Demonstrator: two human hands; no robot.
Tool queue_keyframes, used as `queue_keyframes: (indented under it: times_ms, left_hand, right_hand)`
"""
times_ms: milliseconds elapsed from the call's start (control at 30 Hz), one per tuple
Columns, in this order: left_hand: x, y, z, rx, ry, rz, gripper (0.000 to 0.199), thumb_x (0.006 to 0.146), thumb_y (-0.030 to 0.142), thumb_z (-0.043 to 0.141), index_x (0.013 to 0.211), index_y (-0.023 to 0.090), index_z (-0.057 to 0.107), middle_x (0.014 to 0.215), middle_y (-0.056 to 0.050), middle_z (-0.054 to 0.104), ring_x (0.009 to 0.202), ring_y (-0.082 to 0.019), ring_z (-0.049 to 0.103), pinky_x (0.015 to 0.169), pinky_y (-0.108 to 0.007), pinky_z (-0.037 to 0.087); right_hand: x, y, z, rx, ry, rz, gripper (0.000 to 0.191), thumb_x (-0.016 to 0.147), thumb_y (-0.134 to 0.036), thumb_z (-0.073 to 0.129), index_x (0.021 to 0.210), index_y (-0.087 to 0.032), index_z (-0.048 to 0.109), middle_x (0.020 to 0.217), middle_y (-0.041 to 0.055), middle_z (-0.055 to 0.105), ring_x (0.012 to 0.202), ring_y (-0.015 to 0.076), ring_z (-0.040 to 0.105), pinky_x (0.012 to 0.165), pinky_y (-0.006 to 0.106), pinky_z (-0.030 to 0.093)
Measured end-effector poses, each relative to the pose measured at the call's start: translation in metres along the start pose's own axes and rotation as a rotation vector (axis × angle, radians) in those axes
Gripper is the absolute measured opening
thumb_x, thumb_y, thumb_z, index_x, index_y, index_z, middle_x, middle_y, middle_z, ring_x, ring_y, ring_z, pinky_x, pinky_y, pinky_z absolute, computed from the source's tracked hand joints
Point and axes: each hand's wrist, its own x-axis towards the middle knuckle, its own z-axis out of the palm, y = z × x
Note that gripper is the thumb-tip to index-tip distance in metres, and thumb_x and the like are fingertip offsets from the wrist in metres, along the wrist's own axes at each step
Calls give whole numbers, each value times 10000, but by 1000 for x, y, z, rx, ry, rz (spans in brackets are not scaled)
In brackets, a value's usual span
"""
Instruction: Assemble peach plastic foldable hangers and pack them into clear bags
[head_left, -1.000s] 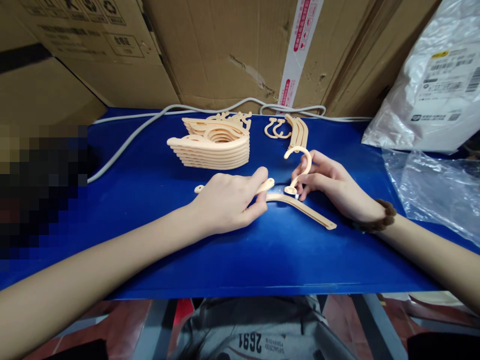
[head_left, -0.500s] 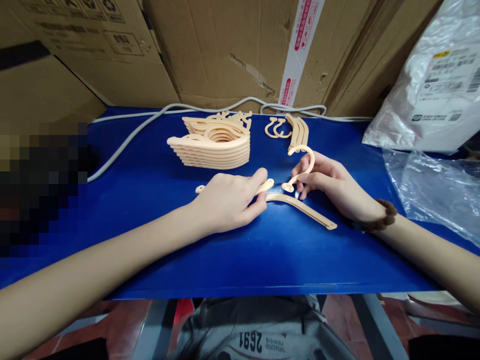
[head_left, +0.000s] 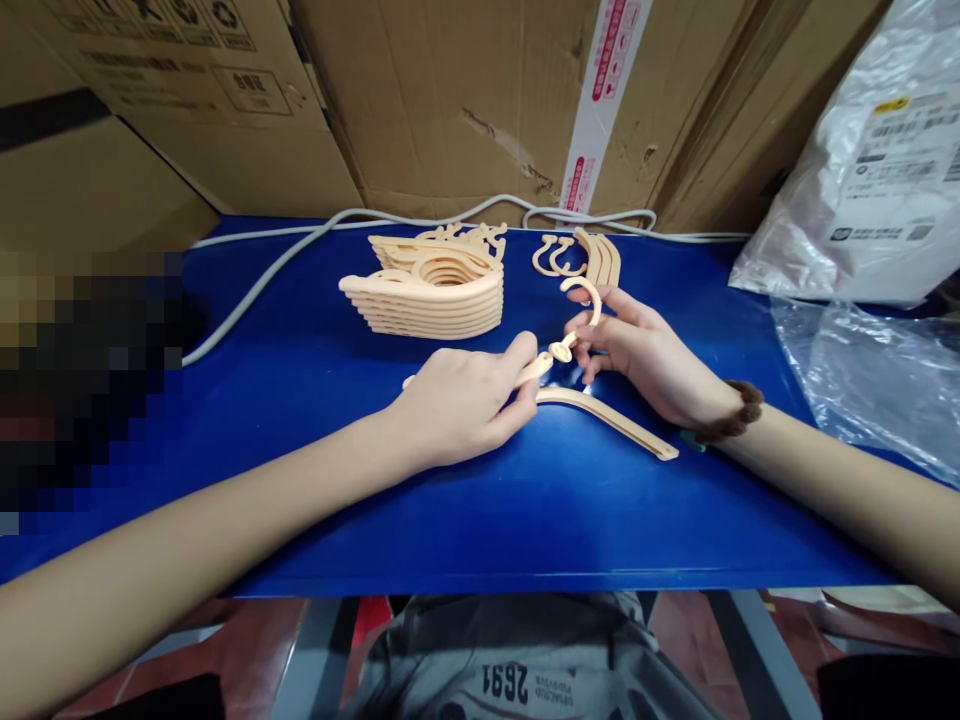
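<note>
My left hand (head_left: 469,405) is closed around a cream plastic hanger arm (head_left: 535,368), most of it hidden under my palm. Between the thumb and fingers of my right hand (head_left: 634,345) is a cream hanger hook (head_left: 589,295), its curve upward. The hook's round foot meets the end of the hanger arm; whether the two are joined I cannot tell. Another curved hanger arm (head_left: 615,418) lies on the blue table (head_left: 480,520) just below my hands, one end hidden by my left fingers.
Behind my left hand is a stack of cream hanger parts (head_left: 424,300). Two loose hooks (head_left: 556,258) and several hanger arms (head_left: 602,258) lie at the back. A white cable (head_left: 255,290) crosses the table; a plastic bag (head_left: 847,200) and cardboard boxes (head_left: 465,100) stand behind.
My right hand has moved left and slightly up with the hook, bringing its round foot from a gap to the end of the hanger arm. My left hand has stayed nearly still.
</note>
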Motion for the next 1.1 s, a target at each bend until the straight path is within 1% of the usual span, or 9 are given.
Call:
queue_keyframes:
  times_ms: [133, 433, 500, 600, 767, 833, 967, 1100]
  left_hand:
    - [0, -1, 2, -17, 26, 7, 263, 1006, 306, 318, 1126, 157, 498, 727, -33, 699, 623, -253, 697, 526, -293, 280]
    - [0, -1, 4, -31, 53, 43, 268, 1017, 307, 290, 1140, 164, 481, 732, -27, 699, 611, -259, 698, 510, -293, 288]
    - [-1, -1, 5, -39, 91, 64, 257, 1022, 305, 296, 1134, 168, 483, 729, -19, 697, 602, -250, 693, 507, -290, 299]
    - [-2, -4, 9, -48, 190, 115, 223, 1034, 295, 317, 1107, 177, 491, 724, -7, 693, 575, -226, 677, 501, -280, 311]
    - [-3, -8, 13, -51, 317, 215, 180, 1054, 263, 344, 1069, 179, 502, 708, 13, 673, 561, -192, 655, 498, -267, 327]
    - [-2, -9, 13, -55, 344, 223, 183, 1058, 259, 345, 1058, 175, 507, 714, 11, 667, 573, -185, 650, 507, -265, 345]
    - [-2, -9, 10, -72, 361, 237, 197, 1058, 256, 349, 1023, 168, 521, 746, -2, 649, 602, -176, 627, 530, -265, 383]
    - [-1, -9, 11, -63, 389, 264, 209, 1065, 260, 341, 1015, 177, 526, 806, -11, 633, 661, -175, 612, 567, -275, 401]
  right_hand:
    - [0, 2, -5, 34, -26, 0, 552, 765, -192, 751, 1277, -200, 544, 881, -19, 671, 639, 98, 609, 533, 228, 551]
    - [-1, 1, -9, 32, -98, -19, 572, 765, -215, 804, 1268, -190, 532, 866, -28, 682, 627, 89, 606, 553, 227, 560]
    - [-2, 1, -10, 34, -107, -17, 575, 765, -215, 811, 1269, -193, 535, 869, -29, 684, 631, 86, 606, 563, 225, 563]
    - [-2, 2, -12, 36, -121, -15, 569, 779, -219, 810, 1279, -196, 538, 874, -28, 686, 644, 86, 612, 570, 221, 557]
    - [-3, 3, -14, 33, -199, -15, 550, 814, -231, 802, 1292, -195, 531, 916, -14, 705, 655, 77, 610, 609, 223, 553]
    - [-3, 3, -14, 44, -195, -9, 536, 816, -225, 807, 1277, -195, 536, 922, -15, 703, 656, 70, 606, 622, 218, 553]
    - [-2, 3, -15, 75, -157, 0, 526, 805, -200, 819, 1256, -192, 547, 897, -23, 695, 678, 75, 618, 622, 206, 552]
    - [-2, 2, -14, 67, -155, -4, 545, 808, -206, 821, 1279, -191, 548, 891, -25, 697, 672, 74, 615, 616, 204, 548]
